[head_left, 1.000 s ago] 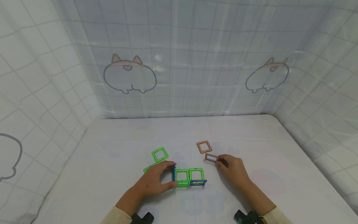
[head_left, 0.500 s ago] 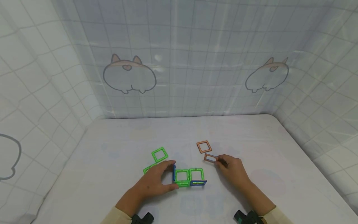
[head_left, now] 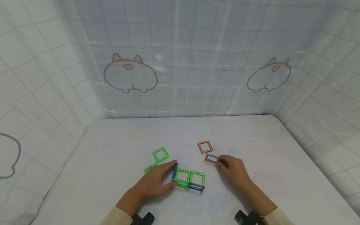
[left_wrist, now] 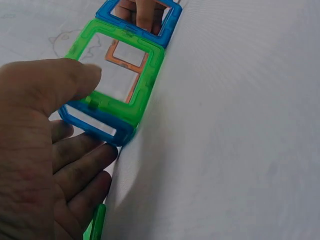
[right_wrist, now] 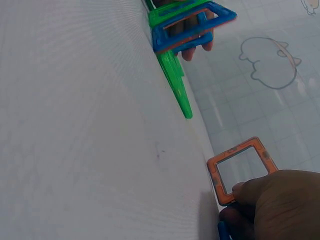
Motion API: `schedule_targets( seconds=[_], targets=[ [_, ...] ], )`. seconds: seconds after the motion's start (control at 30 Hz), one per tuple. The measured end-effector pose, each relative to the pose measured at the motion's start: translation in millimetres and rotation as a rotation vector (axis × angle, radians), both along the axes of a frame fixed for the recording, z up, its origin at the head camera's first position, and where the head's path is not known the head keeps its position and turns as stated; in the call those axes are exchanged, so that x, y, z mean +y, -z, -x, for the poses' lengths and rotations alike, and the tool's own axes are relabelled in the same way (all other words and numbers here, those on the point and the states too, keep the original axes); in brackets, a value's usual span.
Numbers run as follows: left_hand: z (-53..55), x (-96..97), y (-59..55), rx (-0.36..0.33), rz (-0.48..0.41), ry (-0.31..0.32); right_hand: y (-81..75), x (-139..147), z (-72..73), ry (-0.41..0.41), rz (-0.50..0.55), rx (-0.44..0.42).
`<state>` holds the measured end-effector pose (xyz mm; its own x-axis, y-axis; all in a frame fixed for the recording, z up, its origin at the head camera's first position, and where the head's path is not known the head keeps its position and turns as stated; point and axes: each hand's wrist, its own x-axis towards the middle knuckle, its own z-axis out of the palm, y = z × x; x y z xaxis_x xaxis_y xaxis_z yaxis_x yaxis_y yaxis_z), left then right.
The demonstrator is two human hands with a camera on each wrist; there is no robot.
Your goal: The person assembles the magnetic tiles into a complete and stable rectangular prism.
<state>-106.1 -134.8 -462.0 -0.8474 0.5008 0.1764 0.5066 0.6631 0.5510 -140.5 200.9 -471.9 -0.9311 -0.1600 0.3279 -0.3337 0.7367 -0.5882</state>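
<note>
My left hand (head_left: 153, 181) grips the left end of a small build of square magnetic tiles, thumb at the near side and fingers behind. Green tiles (head_left: 181, 182) form most of it. A blue tile (head_left: 175, 172) stands at its left end, between thumb and fingers, and another blue tile (head_left: 196, 187) is on its near right side. To the right, my right hand (head_left: 234, 170) pinches an orange magnetic tile (right_wrist: 215, 175) by its edge. A blue piece (right_wrist: 223, 231) shows below that hand's fingers in the right wrist view, mostly hidden.
Behind the build lies a loose orange tile (head_left: 200, 148). Beyond my left hand are a green tile (head_left: 155, 157) and a second green tile (head_left: 149, 168), partly covered by the hand. A white cloth covers the table (head_left: 126, 134); curtains (head_left: 185, 78) with grid lines enclose the back and sides.
The green and blue build has turned slightly in my left hand, its right end swinging nearer to me. My right hand has stayed almost still with the orange tile.
</note>
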Motion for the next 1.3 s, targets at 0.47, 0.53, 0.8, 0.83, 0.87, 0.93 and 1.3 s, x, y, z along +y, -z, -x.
schedule_targets(
  seconds=[0.47,0.53,0.8,0.83,0.87,0.93,1.3],
  targets=[
    [1.4,-1.0,0.4,-0.025,0.028,0.002,-1.0,-1,-0.6,-0.016,0.001,0.047],
    [1.5,-1.0,1.3,-0.029,0.025,0.001,-1.5,-2,-1.5,-0.016,-0.003,0.039],
    [0.3,-1.6,2.0,-0.017,-0.002,0.009,-2.1,-2,-6.8,-0.117,0.052,0.041],
    [0.3,-1.6,1.8,-0.012,-0.005,0.012,-2.6,-3,-7.8,-0.132,0.053,0.032],
    [0.3,-1.5,1.5,-0.012,-0.01,0.015,-3.0,-4,-8.5,-0.144,0.052,0.023],
    [0.3,-1.2,1.1,-0.012,-0.019,0.021,-3.4,-4,-10.1,-0.167,0.048,0.017],
    [-0.7,-0.5,-2.5,-0.036,-0.001,0.003,-5.3,-9,-19.5,-0.254,0.053,-0.031]
  ],
)
